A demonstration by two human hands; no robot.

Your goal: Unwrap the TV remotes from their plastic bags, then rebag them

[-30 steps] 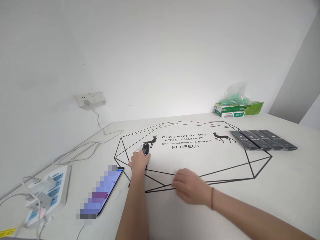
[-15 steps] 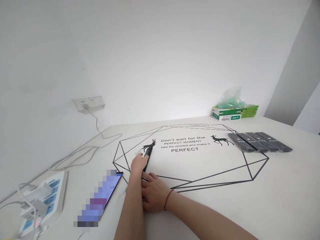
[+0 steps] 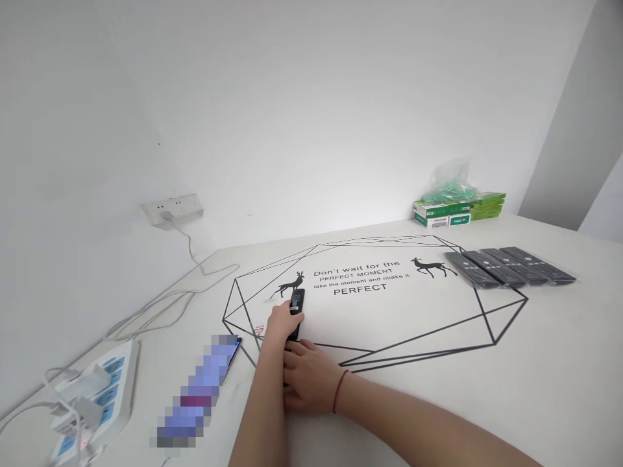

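A black remote (image 3: pixel 298 299) lies slantwise at the left middle of the counter (image 3: pixel 549 363), its far end just beside the printed left deer (image 3: pixel 291 283). The left hand (image 3: pixel 285 320) pinches it, thumb along its right side, with the far end poking out beyond the grip. The right hand (image 3: pixel 311 379) is palm down at the near end, fingers close together and partly hidden by the left forearm; whether it grips or touches the remote I cannot tell.

The remote looks like hard plastic, so I would expect it to be light, stiff and fairly sturdy, though its smooth casing could slip. The long edges around its middle seem the best hold.

Further out to the right, four dark remotes (image 3: pixel 509 267) lie side by side in clear wrapping. To the near left is a phone (image 3: pixel 202 383), with a power strip (image 3: pixel 127 370) beyond it. Green-and-white boxes (image 3: pixel 442 211) sit at the far right, under a plastic bag (image 3: pixel 448 188).
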